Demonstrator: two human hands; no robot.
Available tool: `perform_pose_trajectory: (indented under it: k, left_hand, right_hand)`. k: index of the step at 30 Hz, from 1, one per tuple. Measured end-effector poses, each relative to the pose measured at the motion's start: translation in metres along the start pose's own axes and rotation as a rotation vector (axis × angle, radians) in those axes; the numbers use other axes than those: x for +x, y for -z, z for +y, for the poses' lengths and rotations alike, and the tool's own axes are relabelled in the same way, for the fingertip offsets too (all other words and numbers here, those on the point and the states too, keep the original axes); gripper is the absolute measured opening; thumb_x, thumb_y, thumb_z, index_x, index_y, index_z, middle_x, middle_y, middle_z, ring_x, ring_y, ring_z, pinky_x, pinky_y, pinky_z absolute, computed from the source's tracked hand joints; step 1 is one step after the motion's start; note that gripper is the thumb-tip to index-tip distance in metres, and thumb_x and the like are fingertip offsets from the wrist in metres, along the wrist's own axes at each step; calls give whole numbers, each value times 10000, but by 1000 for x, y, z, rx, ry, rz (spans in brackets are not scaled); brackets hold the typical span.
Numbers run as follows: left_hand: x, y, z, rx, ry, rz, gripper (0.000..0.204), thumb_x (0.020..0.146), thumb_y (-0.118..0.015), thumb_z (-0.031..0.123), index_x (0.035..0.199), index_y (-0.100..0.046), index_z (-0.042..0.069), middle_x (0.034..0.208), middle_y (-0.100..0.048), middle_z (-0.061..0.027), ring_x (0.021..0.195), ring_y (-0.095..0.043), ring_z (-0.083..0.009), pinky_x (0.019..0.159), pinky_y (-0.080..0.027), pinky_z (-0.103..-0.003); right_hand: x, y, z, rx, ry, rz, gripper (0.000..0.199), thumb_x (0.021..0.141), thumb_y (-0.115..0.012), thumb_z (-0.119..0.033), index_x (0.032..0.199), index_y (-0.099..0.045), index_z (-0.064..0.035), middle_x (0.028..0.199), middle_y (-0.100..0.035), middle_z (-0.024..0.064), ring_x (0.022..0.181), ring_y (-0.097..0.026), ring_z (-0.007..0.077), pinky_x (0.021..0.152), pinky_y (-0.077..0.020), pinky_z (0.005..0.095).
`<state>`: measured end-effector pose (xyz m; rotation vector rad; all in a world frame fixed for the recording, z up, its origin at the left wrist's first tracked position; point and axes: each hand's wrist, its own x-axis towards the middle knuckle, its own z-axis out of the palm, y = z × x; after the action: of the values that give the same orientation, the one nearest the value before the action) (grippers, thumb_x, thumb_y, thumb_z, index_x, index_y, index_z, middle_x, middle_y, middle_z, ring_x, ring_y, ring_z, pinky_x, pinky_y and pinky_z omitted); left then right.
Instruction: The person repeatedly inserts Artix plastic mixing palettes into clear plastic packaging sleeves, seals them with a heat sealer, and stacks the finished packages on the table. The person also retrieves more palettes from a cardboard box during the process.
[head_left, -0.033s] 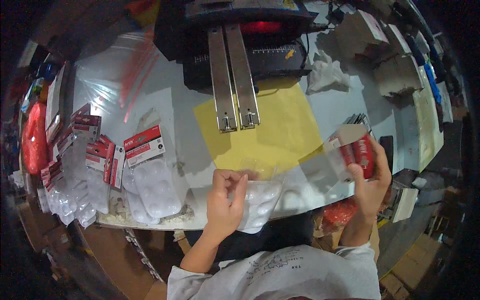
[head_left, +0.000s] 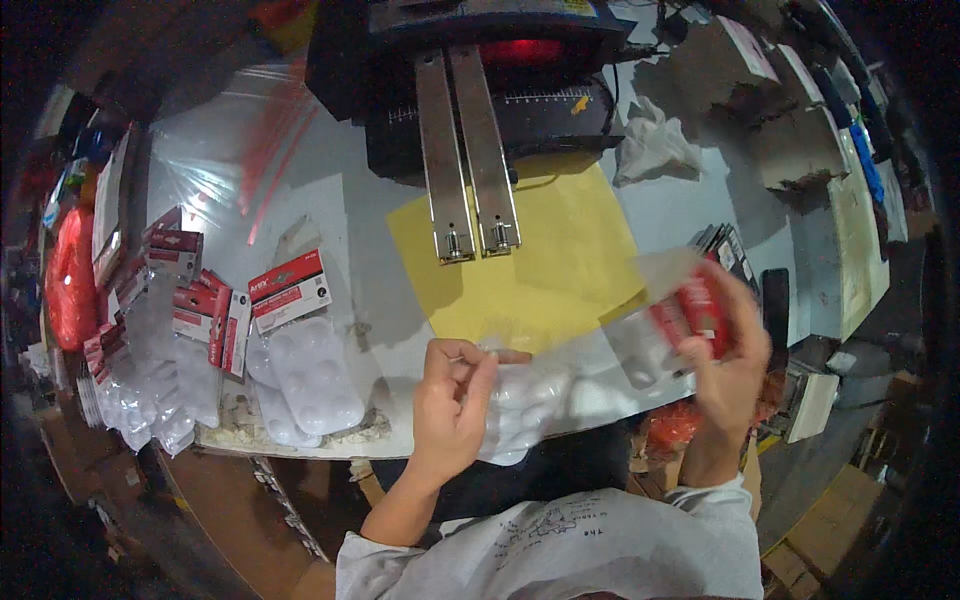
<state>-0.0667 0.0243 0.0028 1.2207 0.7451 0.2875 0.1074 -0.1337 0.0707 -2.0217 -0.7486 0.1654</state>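
Observation:
My left hand (head_left: pixel 455 405) pinches the edge of a clear plastic bag at the table's front edge. In or under that bag lies a white plastic paint palette (head_left: pixel 525 405) with round wells. My right hand (head_left: pixel 730 360), blurred by motion, grips a red and white header card (head_left: pixel 690 310), which is smeared too. It is off to the right of the bag, apart from it. On the left lies a bagged white palette (head_left: pixel 318 380) with a red header card at its top, next to a pile of similar packs (head_left: pixel 185 350).
A black stapling machine (head_left: pixel 490 120) with two metal arms reaches over a yellow sheet (head_left: pixel 540 260). Clear plastic film (head_left: pixel 210 150) lies at the back left. More cards (head_left: pixel 725 245), a dark phone (head_left: pixel 774 305), crumpled white plastic (head_left: pixel 655 150) and cardboard stacks (head_left: pixel 800 150) stand at right.
My right hand has moved left with the card, closer to the bag. The left hand keeps its place, while the bag's free part has shifted slightly.

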Motion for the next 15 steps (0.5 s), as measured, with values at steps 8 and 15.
perform_pose_trajectory:
  k: [8, 15]
  left_hand:
    - [-10, 6, 17, 309, -101, 18, 152, 872, -579, 96, 947, -596, -36, 809, -684, -78, 691, -579, -68, 640, -455, -214]
    - [-5, 7, 8, 201, -100, 18, 102, 883, -553, 78, 863, -579, -19, 819, -687, -92, 679, -576, -74, 631, -445, -210]
  right_hand:
    - [24, -63, -7, 225, -141, -468, 278, 802, -663, -176, 1011, -622, 3, 840, -662, 148, 720, -640, 166, 655, -492, 277]
    - [25, -63, -8, 166, 6, -506, 186, 797, -643, -88, 943, -641, 28, 727, -661, 105, 632, -602, 102, 579, -466, 224]
